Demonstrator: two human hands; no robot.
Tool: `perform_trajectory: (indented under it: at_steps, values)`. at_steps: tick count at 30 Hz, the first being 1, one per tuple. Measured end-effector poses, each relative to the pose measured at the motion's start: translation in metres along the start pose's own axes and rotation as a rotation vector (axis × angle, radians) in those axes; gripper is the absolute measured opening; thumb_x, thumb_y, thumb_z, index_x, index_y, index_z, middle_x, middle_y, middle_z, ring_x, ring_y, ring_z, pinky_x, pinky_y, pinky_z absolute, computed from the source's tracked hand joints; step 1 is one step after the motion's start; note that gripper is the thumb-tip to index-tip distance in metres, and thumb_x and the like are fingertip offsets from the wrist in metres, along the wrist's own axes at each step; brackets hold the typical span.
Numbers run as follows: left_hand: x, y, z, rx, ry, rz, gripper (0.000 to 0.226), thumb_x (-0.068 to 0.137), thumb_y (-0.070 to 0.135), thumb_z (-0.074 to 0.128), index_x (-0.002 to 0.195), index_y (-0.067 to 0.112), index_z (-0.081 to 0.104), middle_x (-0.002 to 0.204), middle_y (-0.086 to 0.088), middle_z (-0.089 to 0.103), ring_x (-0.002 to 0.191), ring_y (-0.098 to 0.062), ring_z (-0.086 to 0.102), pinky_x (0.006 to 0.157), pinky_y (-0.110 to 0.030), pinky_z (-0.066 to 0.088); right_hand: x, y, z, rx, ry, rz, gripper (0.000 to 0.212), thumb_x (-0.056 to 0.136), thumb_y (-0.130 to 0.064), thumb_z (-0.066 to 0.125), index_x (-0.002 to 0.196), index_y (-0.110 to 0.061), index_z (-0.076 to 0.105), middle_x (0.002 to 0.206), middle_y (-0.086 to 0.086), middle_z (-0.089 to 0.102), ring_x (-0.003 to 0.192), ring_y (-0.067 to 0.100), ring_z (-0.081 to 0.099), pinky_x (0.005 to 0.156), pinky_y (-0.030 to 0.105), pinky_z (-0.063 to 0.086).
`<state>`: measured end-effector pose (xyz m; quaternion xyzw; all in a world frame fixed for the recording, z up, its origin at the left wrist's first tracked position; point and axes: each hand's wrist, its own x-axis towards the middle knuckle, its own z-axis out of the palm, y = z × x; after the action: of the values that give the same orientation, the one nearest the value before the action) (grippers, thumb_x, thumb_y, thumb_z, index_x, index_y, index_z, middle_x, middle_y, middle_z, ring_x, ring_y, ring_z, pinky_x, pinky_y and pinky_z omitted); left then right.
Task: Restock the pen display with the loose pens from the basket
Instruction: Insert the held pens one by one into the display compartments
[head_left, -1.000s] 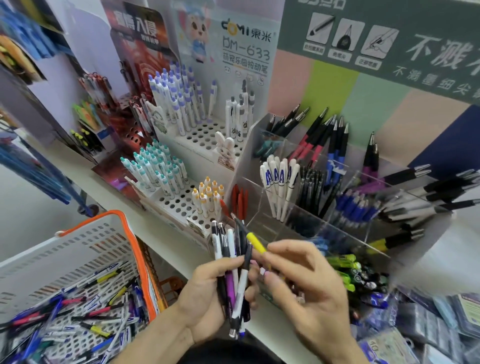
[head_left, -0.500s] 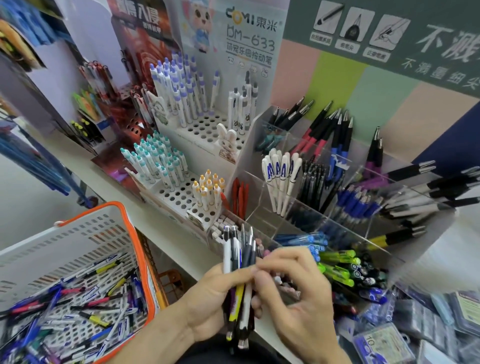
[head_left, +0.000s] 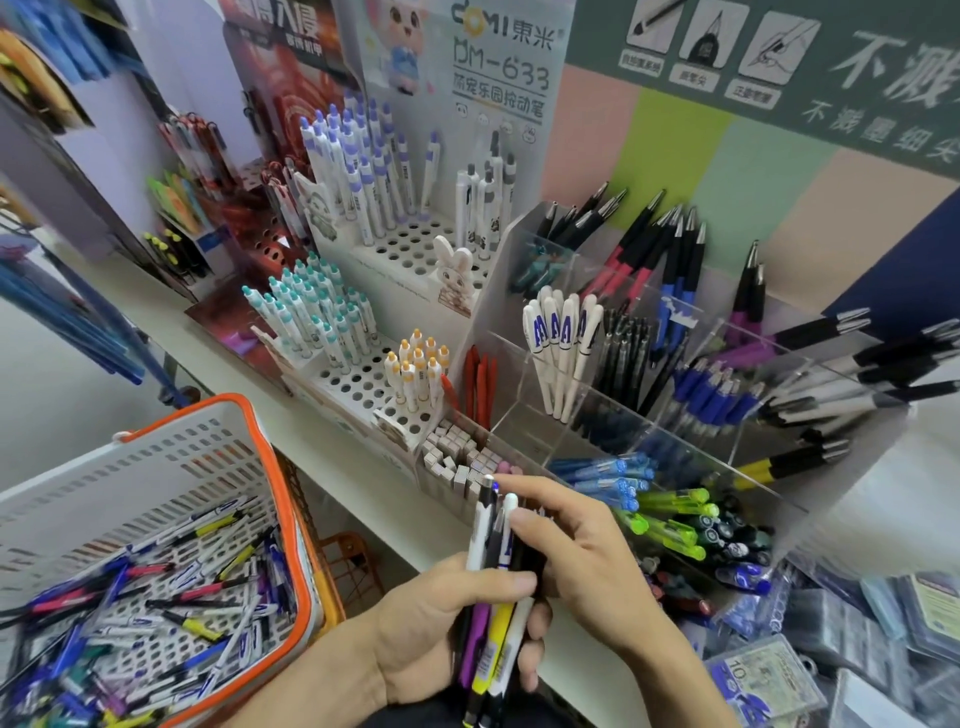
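My left hand (head_left: 441, 618) grips a bundle of pens (head_left: 491, 597) upright in front of the shelf: white, black, purple and yellow barrels. My right hand (head_left: 582, 551) rests against the bundle from the right, fingertips touching the pens' upper parts. The white basket (head_left: 156, 467) with an orange rim stands at the lower left, with several loose pens (head_left: 156, 613) lying on its bottom. The clear acrylic pen display (head_left: 691, 431) stands on the shelf just beyond my hands, its compartments holding white, black, blue, green and yellow-black pens.
White perforated pen stands (head_left: 363, 374) with teal, orange and purple-capped pens stand left of the acrylic display. A tray of small erasers (head_left: 457, 457) sits directly behind my hands. Packets (head_left: 831, 649) lie at the lower right. The shelf edge (head_left: 322, 457) runs diagonally.
The yellow-tipped pen, held apart above the bundle a second ago, now lies in the bundle. The bundle sits lower and my right hand's fingers have spread over its top.
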<state>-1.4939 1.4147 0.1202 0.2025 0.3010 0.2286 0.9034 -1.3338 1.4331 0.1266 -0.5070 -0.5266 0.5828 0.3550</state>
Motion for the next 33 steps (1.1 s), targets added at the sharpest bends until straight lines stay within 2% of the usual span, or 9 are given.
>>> perform_trajectory:
  at_steps: [2,4,8,15,20,24,27,30,33]
  values:
    - [0.001,-0.001,0.000,0.061,0.021,0.013,0.035,0.087,0.020,0.074,0.114,0.001,0.064,0.078,-0.017,0.055,0.064,-0.028,0.055,0.068,-0.041,0.050,0.002,-0.001,-0.002,0.087,0.006,0.061,0.025,0.087,-0.026,0.060,0.103,-0.033,0.078,0.087,0.016,0.073,0.068,0.021,0.062,0.057,0.033,0.051]
    - [0.002,-0.001,-0.001,0.099,0.008,0.005,0.032,0.090,0.022,0.071,0.109,-0.001,0.060,0.076,-0.015,0.054,0.062,-0.026,0.054,0.066,-0.038,0.050,0.004,-0.001,-0.007,0.121,0.008,0.052,0.016,0.087,-0.026,0.074,0.102,-0.023,0.078,0.082,0.015,0.070,0.060,0.017,0.059,0.045,0.025,0.046]
    - [0.002,-0.003,-0.005,0.126,-0.049,-0.022,0.029,0.095,0.025,0.067,0.110,0.001,0.063,0.079,-0.013,0.056,0.065,-0.026,0.054,0.069,-0.038,0.050,0.006,-0.006,-0.021,0.209,0.078,0.019,0.030,0.071,-0.014,0.086,0.096,-0.002,0.074,0.076,0.014,0.073,0.066,0.016,0.068,0.060,0.020,0.053]
    - [0.004,-0.006,-0.008,0.162,-0.066,0.010,0.030,0.099,0.026,0.061,0.118,0.002,0.061,0.083,-0.010,0.057,0.066,-0.022,0.056,0.069,-0.035,0.051,0.015,-0.028,-0.029,0.234,0.309,-0.185,0.023,0.076,-0.021,0.079,0.088,-0.002,0.074,0.076,0.007,0.073,0.062,0.010,0.062,0.063,0.020,0.052]
    - [0.008,-0.008,-0.010,0.094,-0.018,0.064,0.025,0.098,0.026,0.062,0.111,0.005,0.066,0.081,-0.010,0.056,0.064,-0.022,0.055,0.066,-0.037,0.050,0.014,-0.040,-0.031,0.186,0.609,-0.516,0.011,0.088,-0.019,0.073,0.090,-0.010,0.067,0.078,-0.002,0.070,0.063,0.015,0.061,0.063,0.023,0.053]
    - [0.011,-0.006,-0.014,-0.062,0.079,0.120,0.025,0.092,0.028,0.069,0.106,0.007,0.070,0.078,-0.009,0.056,0.061,-0.022,0.054,0.064,-0.037,0.051,0.007,-0.027,-0.023,0.011,0.463,-0.680,0.015,0.088,-0.010,0.079,0.088,-0.012,0.065,0.095,0.005,0.072,0.082,0.027,0.069,0.072,0.035,0.058]
    - [0.012,-0.004,-0.018,-0.141,0.106,0.165,0.045,0.084,0.034,0.078,0.115,0.003,0.068,0.082,-0.009,0.057,0.065,-0.022,0.055,0.067,-0.038,0.050,0.002,-0.008,-0.016,-0.136,0.340,-0.706,0.015,0.082,-0.014,0.082,0.085,-0.011,0.067,0.099,0.001,0.071,0.090,0.024,0.071,0.074,0.037,0.058]
    - [0.011,0.000,-0.020,-0.199,0.181,0.197,0.083,0.061,0.040,0.094,0.126,-0.002,0.064,0.103,-0.021,0.067,0.087,-0.034,0.064,0.083,-0.049,0.055,-0.009,0.006,-0.006,-0.216,0.247,-0.723,0.018,0.079,-0.013,0.088,0.078,-0.011,0.070,0.099,-0.004,0.072,0.090,0.016,0.073,0.076,0.029,0.058]
    - [0.010,0.003,-0.020,-0.275,0.208,0.200,0.096,0.050,0.045,0.098,0.127,-0.001,0.064,0.126,-0.027,0.063,0.118,-0.041,0.060,0.104,-0.053,0.048,-0.017,0.019,0.004,-0.247,0.164,-0.730,0.020,0.076,-0.007,0.091,0.071,-0.010,0.072,0.098,-0.001,0.072,0.093,0.020,0.074,0.091,0.040,0.059]
